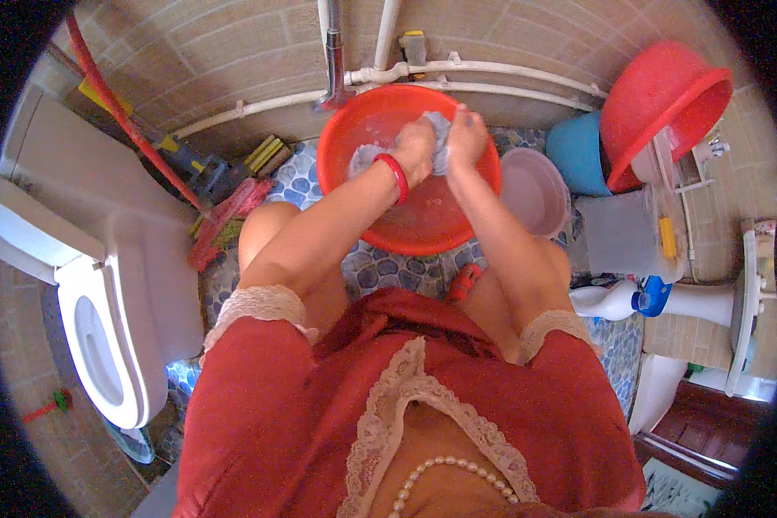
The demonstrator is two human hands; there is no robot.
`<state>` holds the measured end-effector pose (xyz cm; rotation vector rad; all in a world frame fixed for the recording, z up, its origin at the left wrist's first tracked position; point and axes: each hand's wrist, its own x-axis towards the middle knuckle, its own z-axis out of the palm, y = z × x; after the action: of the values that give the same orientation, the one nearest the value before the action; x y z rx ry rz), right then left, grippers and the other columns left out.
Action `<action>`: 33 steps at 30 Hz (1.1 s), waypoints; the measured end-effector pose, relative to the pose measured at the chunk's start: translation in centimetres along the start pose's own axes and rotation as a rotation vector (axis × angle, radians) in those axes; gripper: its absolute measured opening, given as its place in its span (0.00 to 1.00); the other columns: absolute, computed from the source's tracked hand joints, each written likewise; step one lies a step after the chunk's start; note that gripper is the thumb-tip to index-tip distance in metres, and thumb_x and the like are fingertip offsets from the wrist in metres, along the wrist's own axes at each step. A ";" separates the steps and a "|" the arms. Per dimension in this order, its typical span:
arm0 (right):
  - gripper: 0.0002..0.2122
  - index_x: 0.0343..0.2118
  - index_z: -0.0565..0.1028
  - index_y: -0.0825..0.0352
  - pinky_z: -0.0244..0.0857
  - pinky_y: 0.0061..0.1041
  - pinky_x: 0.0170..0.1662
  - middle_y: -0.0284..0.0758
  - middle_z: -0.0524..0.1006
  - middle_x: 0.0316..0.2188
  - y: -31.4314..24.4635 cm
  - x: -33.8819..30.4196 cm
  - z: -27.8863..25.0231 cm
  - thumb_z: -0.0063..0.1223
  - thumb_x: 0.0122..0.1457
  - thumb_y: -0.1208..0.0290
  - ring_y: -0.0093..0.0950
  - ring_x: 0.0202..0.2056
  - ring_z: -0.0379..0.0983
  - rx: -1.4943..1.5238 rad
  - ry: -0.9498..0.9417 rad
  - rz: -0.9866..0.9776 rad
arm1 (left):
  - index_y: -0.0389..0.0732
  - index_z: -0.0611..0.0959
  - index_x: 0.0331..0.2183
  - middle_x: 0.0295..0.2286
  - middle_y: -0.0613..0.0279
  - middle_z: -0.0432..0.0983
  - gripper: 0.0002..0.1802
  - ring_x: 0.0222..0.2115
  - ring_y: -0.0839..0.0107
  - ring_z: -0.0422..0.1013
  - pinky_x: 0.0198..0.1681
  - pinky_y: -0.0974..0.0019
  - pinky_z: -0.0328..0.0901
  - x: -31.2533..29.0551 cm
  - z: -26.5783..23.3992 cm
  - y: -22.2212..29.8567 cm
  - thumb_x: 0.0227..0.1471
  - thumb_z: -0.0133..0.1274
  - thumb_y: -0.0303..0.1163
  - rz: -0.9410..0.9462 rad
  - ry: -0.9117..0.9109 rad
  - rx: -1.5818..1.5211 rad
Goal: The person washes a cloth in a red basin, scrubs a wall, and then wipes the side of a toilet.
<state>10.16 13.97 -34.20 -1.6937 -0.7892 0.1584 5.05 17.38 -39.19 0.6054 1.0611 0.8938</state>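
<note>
A round red-orange basin (332, 203) holds cloudy water. Over it, a wet light-grey cloth (439, 129) is bunched between my two hands, and part of it spreads to the basin's left side. My left hand (415, 147), below a red bracelet (394, 179), is closed on the cloth with its fingers curled. On the cloth's right edge my right hand (467, 138) is closed too, its fingers partly hidden and a little blurred. The exact kind of cloth does not show.
A pale pink basin (535, 192) touches the right side. Behind it stand a blue bucket (576, 154) and a tilted red tub (660, 104). A metal tap (333, 73) hangs over the rim. The toilet (104, 345) is left; a white bottle (604, 300) lies right.
</note>
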 end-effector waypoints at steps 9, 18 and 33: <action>0.16 0.24 0.70 0.71 0.60 0.38 0.32 0.49 0.71 0.20 -2.3 0.4 -2.7 0.42 0.54 0.60 0.46 0.26 0.68 -0.169 -0.118 -0.020 | 0.40 0.76 0.32 0.32 0.61 0.73 0.15 0.32 0.68 0.70 0.33 0.63 0.66 -3.5 0.5 -0.3 0.54 0.36 0.36 0.239 -0.419 0.234; 0.15 0.23 0.69 0.70 0.60 0.40 0.33 0.49 0.71 0.23 -5.2 -7.6 -0.3 0.42 0.55 0.61 0.45 0.27 0.67 -0.023 -0.347 -0.132 | 0.39 0.77 0.31 0.30 0.54 0.74 0.15 0.30 0.61 0.72 0.34 0.58 0.66 6.2 -7.3 -0.8 0.50 0.41 0.39 0.468 -0.260 0.959; 0.15 0.25 0.71 0.66 0.62 0.36 0.32 0.41 0.74 0.24 0.0 1.7 -1.9 0.43 0.54 0.57 0.38 0.26 0.70 -0.026 -0.121 0.112 | 0.35 0.73 0.35 0.32 0.55 0.72 0.18 0.32 0.61 0.70 0.37 0.58 0.66 -6.8 2.0 4.6 0.56 0.33 0.38 -0.147 -0.218 -0.069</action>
<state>12.36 13.38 -33.14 -1.7664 -0.7893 0.3319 4.03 14.01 -31.52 0.5468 0.8626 0.7161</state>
